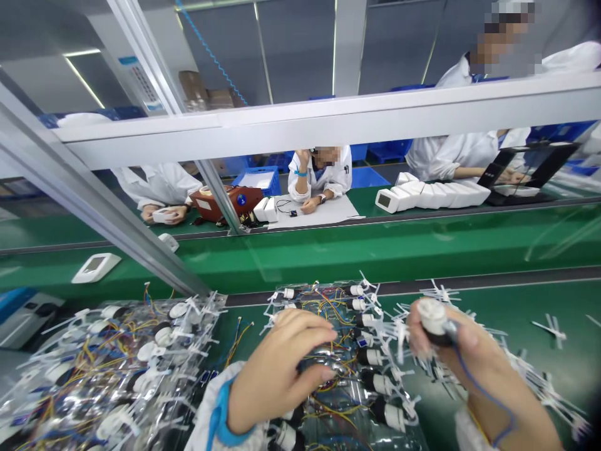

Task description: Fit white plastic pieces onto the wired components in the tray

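Right hand: the right hand (462, 344) is closed, thumb and fingers pinching a white-capped part (432, 318) with a black base, raised above the table just right of the middle tray; its blue wire (475, 381) trails down over the wrist.
Left hand: the left hand (284, 366) is loosely arched over the middle tray, thumb and fingertips well parted, with nothing seen between them; whether it touches anything below I cannot tell.
Green table: the green table (570, 357) spreads beneath both hands, with a green ledge (328, 254) running along its far side.
Metal frame: a pale metal frame (305, 130) crosses the view above the ledge.
Co-workers: beyond it, three people in white coats sit at the far bench, one at left (157, 181), one in the middle (340, 172) and one at right (432, 156).
Left tray: clear plastic, crowded with similar parts, coloured wires and white strips (77, 401).
Middle tray: clear plastic too (350, 393), with black-and-white parts lined up along its right side and wires in the centre.
White boxes: a slanted row (436, 195) stands on the far bench, near the right-hand co-worker.
Loose strips: thin white strips (526, 369) lie scattered on the table beside and beyond the right hand.
Wristband: a blue wristband (221, 410) circles the left wrist.
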`<state>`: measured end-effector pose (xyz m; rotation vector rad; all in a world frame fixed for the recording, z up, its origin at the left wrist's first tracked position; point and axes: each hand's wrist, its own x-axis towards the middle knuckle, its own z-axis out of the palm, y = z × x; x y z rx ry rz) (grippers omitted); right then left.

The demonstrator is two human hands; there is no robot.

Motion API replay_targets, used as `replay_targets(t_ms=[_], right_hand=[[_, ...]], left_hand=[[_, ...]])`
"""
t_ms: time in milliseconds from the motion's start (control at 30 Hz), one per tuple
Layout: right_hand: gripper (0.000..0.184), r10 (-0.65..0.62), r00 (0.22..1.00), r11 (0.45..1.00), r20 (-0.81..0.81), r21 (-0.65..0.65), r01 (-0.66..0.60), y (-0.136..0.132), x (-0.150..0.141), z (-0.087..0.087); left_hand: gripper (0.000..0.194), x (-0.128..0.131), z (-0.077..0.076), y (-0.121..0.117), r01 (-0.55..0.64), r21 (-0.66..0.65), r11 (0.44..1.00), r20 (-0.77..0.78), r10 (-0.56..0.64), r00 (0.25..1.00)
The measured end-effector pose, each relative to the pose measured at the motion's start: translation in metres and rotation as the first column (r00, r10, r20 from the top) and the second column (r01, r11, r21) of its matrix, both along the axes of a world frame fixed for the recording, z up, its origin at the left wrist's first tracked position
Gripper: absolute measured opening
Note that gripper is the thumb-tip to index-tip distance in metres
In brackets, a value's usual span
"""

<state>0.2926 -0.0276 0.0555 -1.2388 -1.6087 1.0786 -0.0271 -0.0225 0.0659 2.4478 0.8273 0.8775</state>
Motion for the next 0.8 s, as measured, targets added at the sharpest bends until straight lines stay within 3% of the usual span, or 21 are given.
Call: replay_targets(t_ms=[100,267,333,400,533,800], right_hand=[[0.063,0.277,0.926,0.959,-0.256,0.021,-0.281,-0.007,-0.035,-0.004],[0.062,0.424,0.859,0.904,-0.286,0.082,-0.419,-0.01,-0.066,-0.005],[0.063,0.473,0.832,0.879,-0.289,0.088,-0.469,-0.01,-0.069,-0.004],[0.064,0.473,0.831,0.879,-0.293,0.09,-0.468,-0.01,-0.068,-0.003],[0.065,0.423,0.855,0.905,-0.3,0.089,-0.416,-0.009,-0.065,-0.003],[0.061,0.391,0.888,0.92,-0.241,0.13,-0.369,-0.008,-0.074,-0.012]], left_hand=[[0.035,0.02,-0.004,-0.006,-0.03,0.063,0.998,0.053,0.027,0.998],[0.048,0.035,-0.013,-0.009,-0.046,-0.002,0.999,0.14,0.046,0.989],[0.04,0.035,-0.015,-0.007,-0.058,-0.057,0.997,0.153,0.066,0.986],[0.032,0.032,-0.015,-0.004,-0.031,-0.078,0.996,0.108,0.04,0.993],[0.034,0.026,-0.011,0.001,-0.015,-0.049,0.999,0.018,0.016,1.0],[0.032,0.034,-0.012,-0.003,-0.048,-0.071,0.996,0.047,0.052,0.998]])
